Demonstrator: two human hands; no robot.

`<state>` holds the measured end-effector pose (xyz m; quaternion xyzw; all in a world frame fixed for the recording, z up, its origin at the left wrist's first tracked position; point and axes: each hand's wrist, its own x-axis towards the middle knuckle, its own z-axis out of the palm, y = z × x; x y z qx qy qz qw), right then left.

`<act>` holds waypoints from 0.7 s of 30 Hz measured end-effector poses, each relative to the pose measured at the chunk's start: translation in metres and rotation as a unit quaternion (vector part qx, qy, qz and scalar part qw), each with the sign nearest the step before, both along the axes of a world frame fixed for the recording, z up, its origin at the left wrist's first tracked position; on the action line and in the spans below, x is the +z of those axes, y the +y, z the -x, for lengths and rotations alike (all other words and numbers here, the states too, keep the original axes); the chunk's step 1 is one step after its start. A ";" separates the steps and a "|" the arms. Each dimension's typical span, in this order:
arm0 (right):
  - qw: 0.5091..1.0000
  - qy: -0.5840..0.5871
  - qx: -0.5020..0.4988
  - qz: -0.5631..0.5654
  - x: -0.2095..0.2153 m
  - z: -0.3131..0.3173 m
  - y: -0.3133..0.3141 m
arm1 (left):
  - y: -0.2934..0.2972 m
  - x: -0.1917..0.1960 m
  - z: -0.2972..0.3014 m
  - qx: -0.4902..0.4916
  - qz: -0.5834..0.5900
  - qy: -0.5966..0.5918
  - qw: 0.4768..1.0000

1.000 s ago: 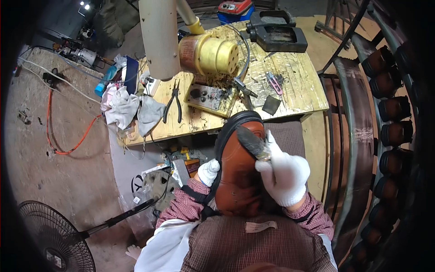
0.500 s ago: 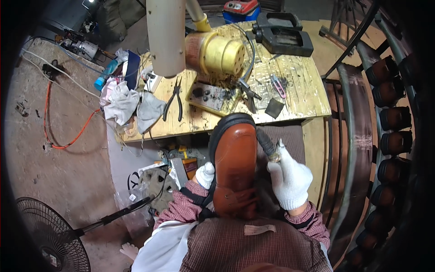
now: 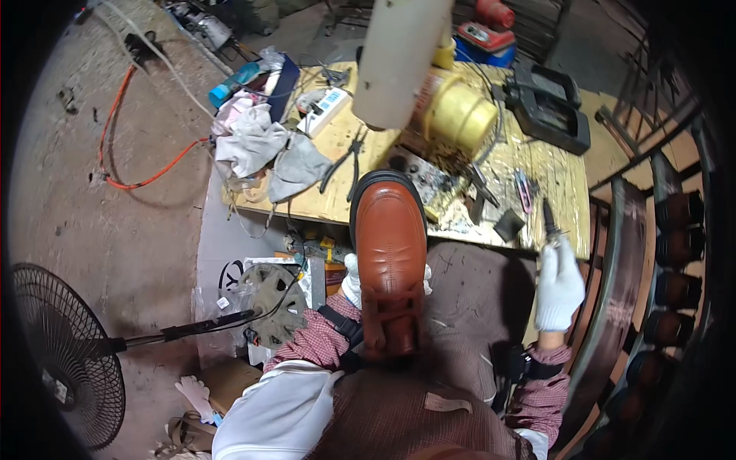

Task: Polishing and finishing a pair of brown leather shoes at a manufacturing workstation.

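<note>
A reddish-brown leather shoe (image 3: 391, 238) with a black sole edge stands toe away in front of my lap. My left hand (image 3: 351, 282), in a white knitted glove, grips it from the left and beneath; white fingertips show at its right side too. My right hand (image 3: 560, 290), also gloved in white, is off to the right at the bench's front corner. Its fingers are closed round a dark slim tool (image 3: 549, 221), which points away from me; the blur leaves its kind unclear.
On the wooden bench (image 3: 307, 201) lie black-handled pliers (image 3: 349, 165), a pink cutter (image 3: 524, 192), a dark square pad (image 3: 508, 225), rags (image 3: 253, 142) and a yellow machine (image 3: 456, 115). A black fan (image 3: 69, 356) stands left. A rack of dark shoes (image 3: 678, 241) lines the right.
My right hand has moved right, away from the shoe, carrying the dark tool to the bench's right corner. The shoe has turned more upright and shifted slightly. The whole view has swung left.
</note>
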<state>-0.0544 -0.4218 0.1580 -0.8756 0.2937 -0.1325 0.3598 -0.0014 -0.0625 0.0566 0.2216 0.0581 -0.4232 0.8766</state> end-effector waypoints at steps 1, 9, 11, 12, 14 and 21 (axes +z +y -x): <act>0.998 -0.015 0.014 0.058 -0.001 -0.019 -0.012 | 0.002 0.001 -0.007 0.012 -0.002 -0.016 1.000; 0.896 -0.132 0.280 0.317 0.024 -0.021 -0.009 | 0.021 0.044 -0.008 0.105 -0.153 -0.088 0.979; 0.877 -0.120 0.396 0.244 0.042 0.038 0.010 | 0.004 0.061 0.007 0.066 -0.171 -0.079 0.980; 0.853 -0.078 0.471 0.209 0.054 0.063 0.016 | -0.013 0.068 0.011 0.042 -0.159 -0.062 0.984; 0.808 -0.036 0.565 0.161 0.083 0.098 0.029 | -0.055 0.091 0.018 -0.012 -0.084 -0.022 0.996; 0.917 -0.141 0.326 0.183 0.249 0.140 0.010 | -0.181 0.239 0.006 -0.034 0.033 -0.363 0.931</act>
